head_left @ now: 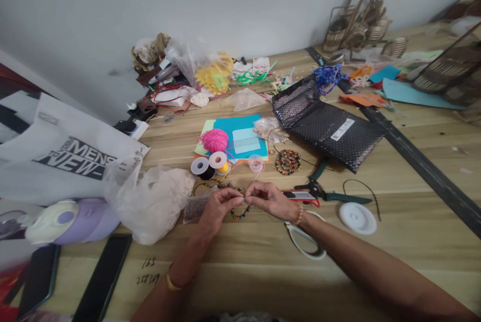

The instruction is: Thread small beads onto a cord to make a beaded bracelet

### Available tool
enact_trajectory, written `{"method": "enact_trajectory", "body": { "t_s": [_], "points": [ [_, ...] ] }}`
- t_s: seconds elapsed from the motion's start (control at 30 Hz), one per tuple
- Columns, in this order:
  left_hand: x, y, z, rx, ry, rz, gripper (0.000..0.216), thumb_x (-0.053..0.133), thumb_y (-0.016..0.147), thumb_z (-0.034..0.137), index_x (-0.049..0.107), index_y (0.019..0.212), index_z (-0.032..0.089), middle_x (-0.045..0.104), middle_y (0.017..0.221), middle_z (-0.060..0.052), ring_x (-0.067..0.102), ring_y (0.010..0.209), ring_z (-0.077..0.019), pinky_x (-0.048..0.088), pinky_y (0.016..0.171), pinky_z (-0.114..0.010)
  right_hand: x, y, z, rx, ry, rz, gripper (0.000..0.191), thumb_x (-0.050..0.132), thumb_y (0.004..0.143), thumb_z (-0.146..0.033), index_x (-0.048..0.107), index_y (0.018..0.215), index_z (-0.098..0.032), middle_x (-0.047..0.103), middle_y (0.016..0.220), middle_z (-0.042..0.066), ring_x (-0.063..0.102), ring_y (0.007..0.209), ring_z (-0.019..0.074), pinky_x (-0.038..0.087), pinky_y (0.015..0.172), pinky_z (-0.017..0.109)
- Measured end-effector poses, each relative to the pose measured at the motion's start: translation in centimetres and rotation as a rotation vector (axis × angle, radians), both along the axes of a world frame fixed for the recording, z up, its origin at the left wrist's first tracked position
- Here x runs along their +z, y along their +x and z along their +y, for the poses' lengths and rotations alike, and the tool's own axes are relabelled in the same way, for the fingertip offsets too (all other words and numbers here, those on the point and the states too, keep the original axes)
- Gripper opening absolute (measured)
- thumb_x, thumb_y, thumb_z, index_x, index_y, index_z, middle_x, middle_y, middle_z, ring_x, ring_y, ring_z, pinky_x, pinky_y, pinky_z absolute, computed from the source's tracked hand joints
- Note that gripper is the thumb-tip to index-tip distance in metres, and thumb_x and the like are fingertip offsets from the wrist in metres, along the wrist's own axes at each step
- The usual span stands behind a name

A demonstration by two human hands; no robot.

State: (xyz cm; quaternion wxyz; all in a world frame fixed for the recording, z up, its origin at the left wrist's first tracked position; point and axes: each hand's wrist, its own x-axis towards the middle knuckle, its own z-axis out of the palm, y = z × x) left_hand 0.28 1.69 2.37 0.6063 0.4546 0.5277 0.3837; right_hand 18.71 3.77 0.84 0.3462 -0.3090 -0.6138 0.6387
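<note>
My left hand [222, 203] and my right hand [268, 199] meet above the table, thumb and forefinger of each pinched together. Between the fingertips is something too small to make out, perhaps the end of a string. A loop of multicoloured beads [240, 215] hangs or lies just under the fingertips; I cannot tell which. Behind the hands stand a spool of black cord [203, 169] and a spool of yellow cord [219, 162], beside a small clear spool [256, 163]. A coil of beaded strings [288, 162] lies to the right. White-handled scissors [306, 242] rest partly under my right forearm.
Right of my hands lie a red utility knife [300, 196], green-handled pliers [343, 198] and a white round lid [357, 218]. A black bubble mailer [330, 129] lies behind them. Pink yarn [214, 140] sits on blue paper [240, 124]. A plastic bag [150, 202] and phone [103, 277] are at left.
</note>
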Motion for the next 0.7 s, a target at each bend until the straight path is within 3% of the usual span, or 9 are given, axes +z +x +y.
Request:
{"method": "enact_trajectory", "body": {
  "t_s": [0.27,0.47,0.7],
  "points": [
    [0.79,0.26,-0.05,-0.013,0.071,0.115,0.011,0.071,0.067,0.027,0.069,0.064,0.017,0.067,0.063,0.0,0.057,0.062,-0.0132,0.043,0.066,-0.025,0.03,-0.04,0.04,-0.014,0.003,-0.028,0.035,0.06,0.08,-0.048,0.059,0.077,-0.013,0.055,0.067,0.0,0.044,0.059,0.0098,0.034,0.053,0.021],
    [1.01,0.24,-0.24,-0.015,0.239,0.251,0.014,0.066,0.073,0.026,0.065,0.062,0.017,0.062,0.061,0.002,0.052,0.061,-0.0121,0.04,0.062,-0.024,0.14,-0.04,0.01,-0.024,-0.008,-0.029,0.034,0.062,0.08,-0.046,0.06,0.078,-0.013,0.053,0.066,-0.001,0.043,0.059,0.0091,0.035,0.053,0.02],
    [1.08,0.27,-0.51,0.019,0.418,0.315,0.012,0.065,0.077,0.025,0.066,0.068,0.017,0.062,0.069,-0.001,0.055,0.068,-0.0141,0.042,0.067,-0.026,0.34,0.28,0.07,-0.083,0.033,0.002,0.029,0.064,0.08,-0.039,0.06,0.095,-0.015,0.059,0.087,0.003,0.049,0.065,0.0099,0.038,0.056,0.02]
  ]
}}
